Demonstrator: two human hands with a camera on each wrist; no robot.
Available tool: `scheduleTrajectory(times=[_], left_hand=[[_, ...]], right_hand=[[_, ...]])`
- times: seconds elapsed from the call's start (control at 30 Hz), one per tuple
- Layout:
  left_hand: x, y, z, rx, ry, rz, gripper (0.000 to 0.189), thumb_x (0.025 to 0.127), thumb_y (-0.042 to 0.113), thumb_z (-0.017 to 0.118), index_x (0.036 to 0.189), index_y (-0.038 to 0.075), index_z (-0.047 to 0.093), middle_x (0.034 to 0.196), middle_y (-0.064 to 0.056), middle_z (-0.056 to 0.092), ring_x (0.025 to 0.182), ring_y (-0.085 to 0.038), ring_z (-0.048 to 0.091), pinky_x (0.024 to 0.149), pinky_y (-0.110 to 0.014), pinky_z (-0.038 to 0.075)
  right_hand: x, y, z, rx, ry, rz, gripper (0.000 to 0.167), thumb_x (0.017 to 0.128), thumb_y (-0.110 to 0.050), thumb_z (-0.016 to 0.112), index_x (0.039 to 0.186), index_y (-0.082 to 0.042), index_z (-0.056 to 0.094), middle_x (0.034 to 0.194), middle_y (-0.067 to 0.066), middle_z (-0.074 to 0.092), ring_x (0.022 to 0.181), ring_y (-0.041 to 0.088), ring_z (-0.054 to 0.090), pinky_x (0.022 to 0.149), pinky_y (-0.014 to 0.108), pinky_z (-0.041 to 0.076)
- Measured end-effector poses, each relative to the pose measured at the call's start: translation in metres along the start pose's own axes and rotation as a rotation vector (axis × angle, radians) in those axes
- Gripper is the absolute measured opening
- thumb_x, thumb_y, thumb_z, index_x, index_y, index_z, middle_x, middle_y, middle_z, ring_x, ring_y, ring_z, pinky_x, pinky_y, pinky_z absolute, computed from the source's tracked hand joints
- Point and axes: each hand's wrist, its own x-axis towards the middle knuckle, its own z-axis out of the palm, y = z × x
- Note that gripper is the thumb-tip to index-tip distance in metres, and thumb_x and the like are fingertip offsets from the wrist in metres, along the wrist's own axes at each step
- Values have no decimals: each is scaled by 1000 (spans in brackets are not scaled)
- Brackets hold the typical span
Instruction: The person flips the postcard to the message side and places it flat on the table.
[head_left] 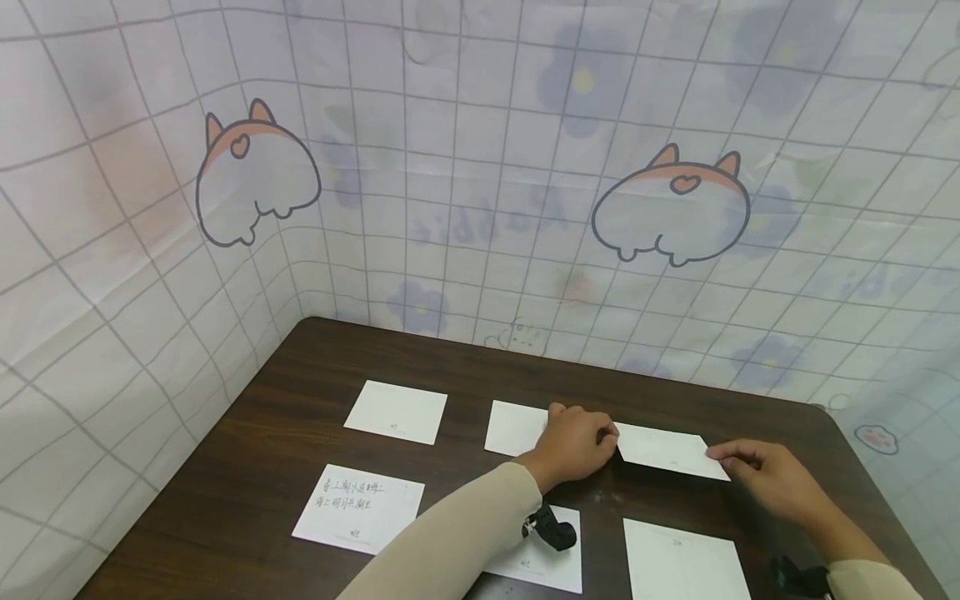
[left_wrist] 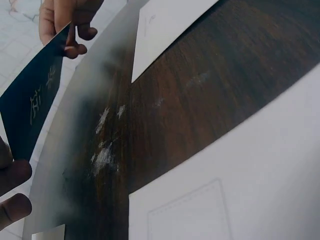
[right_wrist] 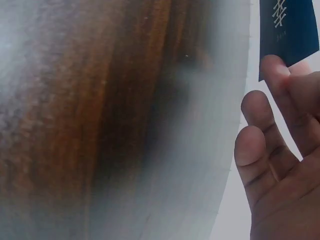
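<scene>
A postcard (head_left: 660,447) is held up by both hands over the back right of the table, its white side toward the head view. Its other side, dark blue-green with pale characters, shows in the left wrist view (left_wrist: 37,92) and right wrist view (right_wrist: 290,32). At the card's left end, my left hand (head_left: 573,446) pinches the edge. My right hand (head_left: 772,479) pinches the lower right corner between thumb and index finger, the other fingers apart from the card. Behind the left hand lies a white card (head_left: 513,423), partly covered.
On the dark wooden table (head_left: 255,467) lie more white cards: one back left (head_left: 397,412), a handwritten one front left (head_left: 360,508), one front middle (head_left: 551,562) partly under the left forearm, and one front right (head_left: 682,554). A patterned curtain (head_left: 480,192) hangs around the table.
</scene>
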Motion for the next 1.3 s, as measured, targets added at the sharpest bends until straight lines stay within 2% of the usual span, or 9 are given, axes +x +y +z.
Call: scheduleTrajectory(times=[0.17, 0.4, 0.53, 0.83, 1.17, 1.3], left_hand=[[-2, -1, 2, -13, -24, -13, 17, 102, 30, 61, 108, 27, 76, 97, 22, 70, 85, 1, 55, 87, -32, 32], [-3, -1, 5, 58, -71, -1, 17, 100, 32, 65, 109, 29, 78, 102, 23, 71, 92, -1, 58, 86, -34, 31], [-4, -1, 6, 105, -90, 11, 18, 99, 34, 65, 110, 30, 79, 105, 22, 71, 95, -3, 59, 86, -36, 31], [-4, 0, 8, 162, -115, -7, 19, 97, 38, 68, 113, 33, 78, 111, 23, 70, 113, -10, 56, 89, -39, 30], [-4, 4, 11, 265, -111, -13, 17, 96, 40, 70, 111, 36, 77, 112, 20, 69, 109, -10, 53, 88, -39, 30], [-4, 5, 11, 276, -118, -18, 16, 96, 40, 70, 110, 36, 77, 112, 20, 68, 109, -10, 53, 88, -38, 29]], right_hand=[[-1, 0, 2, 16, -42, -2, 21, 102, -23, 66, 117, -12, 74, 114, 6, 72, 91, 10, 64, 71, 31, 53], [2, 3, 8, -10, -99, -14, 28, 98, -24, 71, 121, -8, 70, 108, 2, 71, 97, 22, 66, 73, 34, 53], [2, 2, 10, -19, -116, -10, 28, 98, -23, 72, 121, -8, 70, 105, -1, 70, 94, 20, 65, 72, 33, 53], [3, 0, 15, -46, -115, 0, 28, 97, -25, 73, 120, -9, 70, 98, -5, 69, 89, 15, 65, 69, 33, 52], [7, -3, 17, -130, -109, -10, 26, 94, -24, 75, 116, -11, 71, 94, -6, 69, 84, 13, 63, 70, 38, 54], [6, -2, 16, -133, -124, -19, 27, 95, -27, 75, 116, -11, 70, 94, -7, 69, 83, 13, 63, 70, 39, 54]])
